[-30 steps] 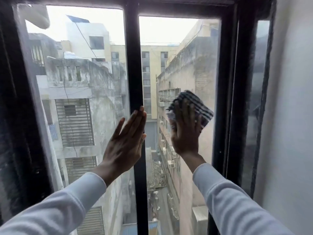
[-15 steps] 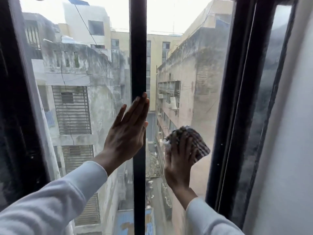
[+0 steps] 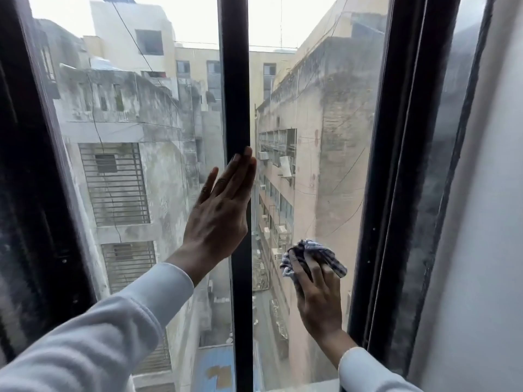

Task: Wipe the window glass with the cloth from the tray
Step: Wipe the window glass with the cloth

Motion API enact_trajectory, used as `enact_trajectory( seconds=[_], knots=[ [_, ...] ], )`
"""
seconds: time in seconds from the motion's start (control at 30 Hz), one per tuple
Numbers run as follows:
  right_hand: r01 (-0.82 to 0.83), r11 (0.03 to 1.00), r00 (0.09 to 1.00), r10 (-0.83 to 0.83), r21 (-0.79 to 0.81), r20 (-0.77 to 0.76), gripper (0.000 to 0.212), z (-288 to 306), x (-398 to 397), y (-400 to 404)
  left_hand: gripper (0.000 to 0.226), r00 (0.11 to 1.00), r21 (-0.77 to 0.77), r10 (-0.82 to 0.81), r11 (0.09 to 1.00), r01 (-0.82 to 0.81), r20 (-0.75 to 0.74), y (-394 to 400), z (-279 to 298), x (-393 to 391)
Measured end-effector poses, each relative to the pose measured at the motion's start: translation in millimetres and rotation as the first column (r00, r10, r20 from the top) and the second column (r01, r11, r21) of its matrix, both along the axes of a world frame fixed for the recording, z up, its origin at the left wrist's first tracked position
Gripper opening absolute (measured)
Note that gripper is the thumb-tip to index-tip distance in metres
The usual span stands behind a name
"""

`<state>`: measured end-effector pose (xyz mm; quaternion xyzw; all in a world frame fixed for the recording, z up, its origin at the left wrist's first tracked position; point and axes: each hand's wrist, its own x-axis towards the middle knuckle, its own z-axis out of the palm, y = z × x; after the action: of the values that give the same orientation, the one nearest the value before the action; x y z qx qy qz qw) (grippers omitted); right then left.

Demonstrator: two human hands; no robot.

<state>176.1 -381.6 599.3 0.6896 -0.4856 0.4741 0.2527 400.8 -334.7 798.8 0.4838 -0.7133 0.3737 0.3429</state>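
- Beyond the window glass (image 3: 319, 176) stand weathered concrete buildings (image 3: 127, 131), stained and streaked, with a narrow alley dropping away between them and a pale sky above.
- One building on the left carries slatted metal louvres (image 3: 114, 183) over its openings; thin wires cross the view in front of the right-hand block.
- Dark and glossy, the centre mullion (image 3: 235, 80) runs straight down the middle and splits the glass into two panes.
- Outer window frame (image 3: 396, 165) on the right is black too, dusty along its edge, and beside it rises a plain white wall (image 3: 486, 250), smooth and matte.
- Left hand (image 3: 218, 219) is spread flat, fingers straight and together, holding nothing; its fingertips lie over the mullion, and the palm presses toward the left pane.
- Right hand (image 3: 318, 295) is low on the right pane, fingers closed around the cloth (image 3: 314, 254) and pushing it against the glass.
- That cloth is a soft checked fabric in dark blue and white, bunched and crumpled, bulging out above the fingers.
- Both arms wear white long sleeves (image 3: 107, 329) of a soft knitted look, ribbed at the cuff.
- Nothing stands between the cloth and the pane; only the mullion separates the two hands.
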Motion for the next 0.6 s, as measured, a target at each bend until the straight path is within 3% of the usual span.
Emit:
enact_trajectory(
  seconds=[0.07,0.1,0.13,0.17,0.2,0.23,0.27,0.37,0.4,0.43,0.5,0.57,0.6],
  knots=[
    [-0.168,0.983,0.964,0.147,0.079,0.222,0.039,25,8,18,0.09,1.0,0.023,-0.007,1.0,0.007,-0.029,1,-1,-5],
    [-0.322,0.941,0.867,0.25,0.103,0.43,0.037,44,14,27,0.09,0.999,0.04,0.0,0.999,0.002,-0.045,1,-1,-7],
    [-0.501,0.862,0.687,0.337,0.083,0.643,0.041,64,19,38,0.091,0.998,0.057,0.001,0.998,0.003,-0.067,3,-1,-9],
    [-0.684,0.73,0.422,0.38,0.014,0.823,0.048,88,24,50,0.091,0.996,0.073,-0.006,0.997,0.013,-0.09,6,1,-10],
    [-0.818,0.568,0.139,0.353,-0.094,0.925,0.052,108,27,59,0.091,0.994,0.083,-0.018,0.996,0.027,-0.112,10,4,-11],
    [-0.882,0.427,-0.084,0.277,-0.201,0.957,0.054,127,26,70,0.09,0.991,0.081,-0.033,0.996,0.043,-0.126,14,6,-13],
    [-0.907,0.33,-0.202,0.198,-0.26,0.959,0.054,143,24,79,0.087,0.989,0.073,-0.044,0.996,0.055,-0.139,18,8,-16],
    [-0.946,0.171,-0.272,0.039,-0.275,0.962,0.067,178,13,108,0.058,0.958,0.118,-0.123,0.981,0.157,-0.258,42,6,-29],
    [-0.953,0.113,-0.281,0.011,-0.281,0.96,0.072,187,10,119,0.049,0.921,0.211,-0.13,0.953,0.219,-0.367,52,3,-36],
    [-0.952,0.077,-0.296,0.009,-0.295,0.955,0.075,194,8,129,0.057,0.859,0.339,-0.109,0.889,0.309,-0.5,61,5,-43],
    [-0.954,0.075,-0.288,0.046,-0.291,0.956,0.074,204,4,148,0.083,0.6,0.465,-0.002,0.629,0.623,-0.8,79,10,-51],
    [-0.968,0.102,-0.22,0.091,-0.229,0.971,0.066,205,0,162,0.077,0.314,0.355,0.169,0.372,0.858,-0.934,89,11,-52],
    [-0.971,0.138,-0.184,0.094,-0.195,0.979,0.062,202,-4,168,0.066,0.251,0.302,0.191,0.319,0.899,-0.949,92,10,-52]
  ],
)
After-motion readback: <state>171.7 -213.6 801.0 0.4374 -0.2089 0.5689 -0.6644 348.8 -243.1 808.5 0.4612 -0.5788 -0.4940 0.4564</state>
